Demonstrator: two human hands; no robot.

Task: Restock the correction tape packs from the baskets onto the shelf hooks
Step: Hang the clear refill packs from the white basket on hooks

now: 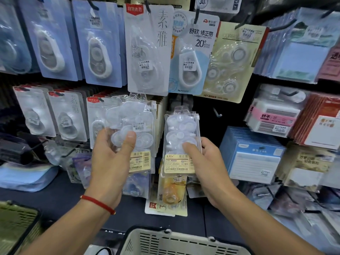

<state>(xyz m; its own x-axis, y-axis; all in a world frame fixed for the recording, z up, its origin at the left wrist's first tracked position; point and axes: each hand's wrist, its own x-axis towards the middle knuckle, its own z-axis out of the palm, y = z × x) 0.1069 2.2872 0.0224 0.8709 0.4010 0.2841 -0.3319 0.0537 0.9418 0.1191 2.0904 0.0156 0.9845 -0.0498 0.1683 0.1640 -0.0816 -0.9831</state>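
Observation:
My left hand (110, 155) grips a clear bag of white correction tape refills (132, 126) with a yellow label, held up in front of the middle shelf row. My right hand (204, 162) grips a second, narrower clear pack of white correction tapes (181, 133) with a yellow label, thumb on its front. That pack's top hole sits just left of a bare metal hook (218, 113). Carded correction tapes (147, 50) hang on hooks above.
A beige plastic basket (176, 242) sits at the bottom centre, and a green basket (16, 221) at the bottom left. Sticky-note pads and notebooks (252, 155) hang on the right. More packs (171, 196) hang below my hands.

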